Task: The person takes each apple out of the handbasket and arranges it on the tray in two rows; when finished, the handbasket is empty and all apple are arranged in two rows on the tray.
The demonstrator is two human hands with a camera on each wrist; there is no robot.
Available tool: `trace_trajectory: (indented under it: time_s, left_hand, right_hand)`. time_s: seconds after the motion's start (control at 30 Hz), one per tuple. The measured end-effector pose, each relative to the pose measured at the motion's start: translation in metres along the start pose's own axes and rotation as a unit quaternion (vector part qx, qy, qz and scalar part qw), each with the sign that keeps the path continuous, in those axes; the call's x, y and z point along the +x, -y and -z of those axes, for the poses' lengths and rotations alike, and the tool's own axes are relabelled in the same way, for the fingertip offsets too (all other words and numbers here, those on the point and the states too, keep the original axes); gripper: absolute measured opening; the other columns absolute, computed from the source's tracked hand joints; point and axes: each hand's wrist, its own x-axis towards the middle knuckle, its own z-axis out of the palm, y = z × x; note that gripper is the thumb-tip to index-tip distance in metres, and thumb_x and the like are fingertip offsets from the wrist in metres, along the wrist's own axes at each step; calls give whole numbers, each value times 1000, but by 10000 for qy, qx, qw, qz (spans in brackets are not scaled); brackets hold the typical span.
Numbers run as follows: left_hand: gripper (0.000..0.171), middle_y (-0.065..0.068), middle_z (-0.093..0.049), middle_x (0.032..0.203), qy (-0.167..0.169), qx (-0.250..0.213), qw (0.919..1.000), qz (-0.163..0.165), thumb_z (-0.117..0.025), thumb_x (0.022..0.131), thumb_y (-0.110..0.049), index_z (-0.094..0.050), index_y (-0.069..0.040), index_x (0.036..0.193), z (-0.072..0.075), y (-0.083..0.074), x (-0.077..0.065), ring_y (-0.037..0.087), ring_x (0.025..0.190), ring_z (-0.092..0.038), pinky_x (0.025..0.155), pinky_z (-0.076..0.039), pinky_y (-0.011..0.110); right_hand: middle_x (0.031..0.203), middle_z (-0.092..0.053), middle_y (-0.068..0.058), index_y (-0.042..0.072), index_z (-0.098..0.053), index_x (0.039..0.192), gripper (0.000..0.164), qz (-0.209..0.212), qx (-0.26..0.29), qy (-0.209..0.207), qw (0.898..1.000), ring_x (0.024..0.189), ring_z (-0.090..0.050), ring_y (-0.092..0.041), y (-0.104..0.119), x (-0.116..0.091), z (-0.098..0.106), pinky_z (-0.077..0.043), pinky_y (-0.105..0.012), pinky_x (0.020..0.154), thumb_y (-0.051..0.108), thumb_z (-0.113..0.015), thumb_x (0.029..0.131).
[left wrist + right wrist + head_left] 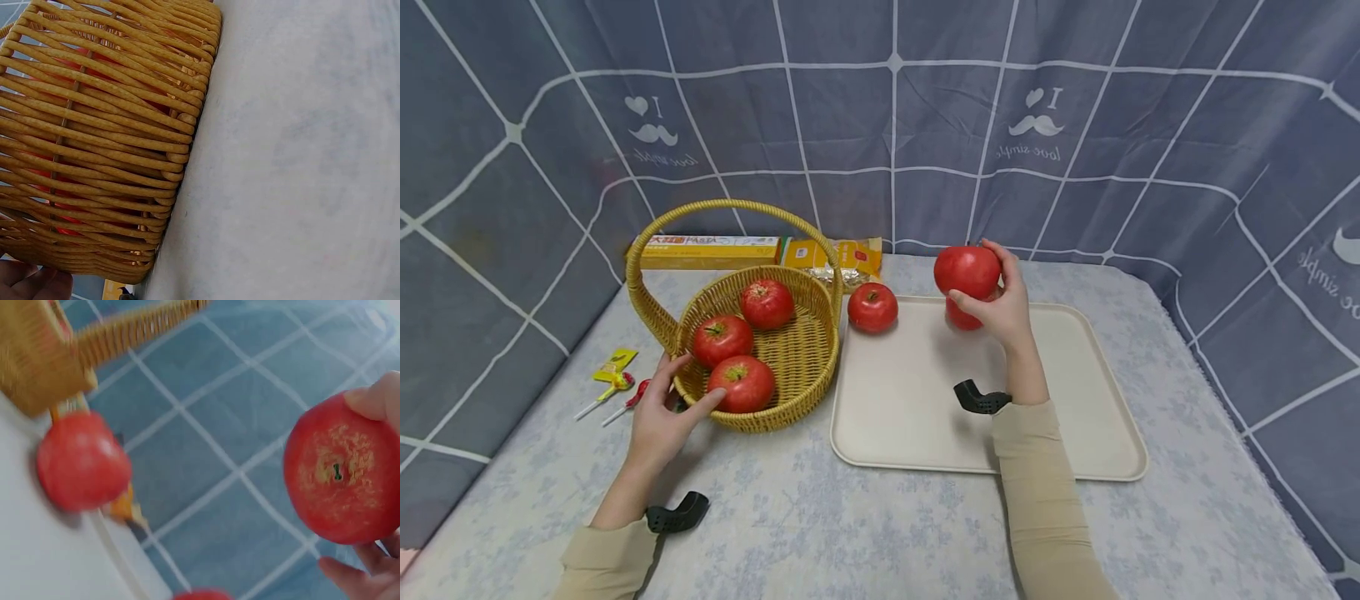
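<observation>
The counter (865, 517) carries my cream tray (925, 417), bare toward six o'clock, with two apples at its far edge. My right grip (1000, 308) grasps a third apple (967, 271) above it. The basket (790, 367) at nine o'clock holds three apples; my left grip (662, 412) rests released on its rim. The right wrist view shows the held apple's stem.

Head looks down; wrists close (right perhaps blurred), sharing basket (94, 144).
</observation>
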Motion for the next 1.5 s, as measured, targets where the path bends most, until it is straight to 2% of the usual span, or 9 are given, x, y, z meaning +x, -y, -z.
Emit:
trace_trajectory:
  time_s: [0.1,0.2,0.27,0.37,0.5,0.77,1.0,1.23,1.5]
  left_hand:
    - [75,9,-6,156,-13,17,10000,33,-71,84,-26,-32,-4,145,-1,1,0,30,140,-18,104,-29,53]
    - [75,10,-6,156,-16,17,10000,58,-71,84,-26,-32,-4,145,-1,1,-1,31,140,-18,104,-29,53]
    - [75,10,-6,156,-19,19,10000,77,-71,84,-26,-32,-4,144,-1,0,-1,31,139,-18,104,-29,53]
    - [76,10,-6,156,-15,21,9999,105,-71,84,-27,-32,-4,144,-1,0,-2,31,139,-18,104,-29,53]
    - [75,10,-6,156,-27,2,10000,80,-72,84,-26,-32,-3,144,-1,0,-2,31,139,-19,104,-29,54]
    - [75,10,-6,156,-23,6,10000,54,-71,84,-26,-32,-2,144,-1,-1,-2,30,139,-19,104,-29,53]
    - [76,9,-7,156,-24,21,10000,0,-72,84,-25,-32,-3,144,0,0,-2,30,139,-19,103,-30,54]
    - [75,9,-8,156,-37,19,10000,-55,-72,84,-24,-32,-2,144,0,-1,-2,30,139,-19,103,-30,53]
    - [76,9,-7,156,11,-8,10000,-61,-72,84,-24,-32,-3,144,0,0,-1,30,139,-20,103,-30,53]
  right_hand:
    - [135,-44,-7,7,-42,137,73,-117,-97,-692,9975,122,-42,-22,-25,8,14,-44,-41,98,3,-76,72]
    - [132,-45,-4,8,-43,134,72,-95,-215,-1464,9889,120,-42,-18,-45,11,23,-44,-39,97,6,-77,71]
    - [132,-42,-3,7,-42,131,71,-100,-386,-1984,9793,121,-40,-17,-57,12,28,-43,-37,97,6,-77,69]
    - [133,-35,-1,9,-38,128,72,-448,-758,-2696,9589,122,-37,-14,-73,10,32,-40,-32,97,7,-76,67]
    - [137,-26,4,18,-37,131,78,-1014,-963,-3254,9352,124,-34,-12,-91,9,37,-37,-28,97,5,-74,64]
    - [138,-26,-3,15,-38,136,80,-1203,-1536,-3699,9083,128,-26,-16,-116,5,44,-35,-29,100,9,-76,66]
    - [137,-26,-4,14,-40,135,76,-1371,-1920,-3776,8954,131,-19,-18,-130,3,46,-31,-33,104,4,-73,68]
    - [144,-28,-5,15,-42,137,70,-1500,-2382,-4140,8657,133,-18,-21,-130,4,49,-28,-33,108,1,-70,74]
    - [153,-18,-7,13,-27,148,80,-1689,-2464,-3994,8668,139,-12,-23,-119,0,56,-21,-33,112,7,-68,79]
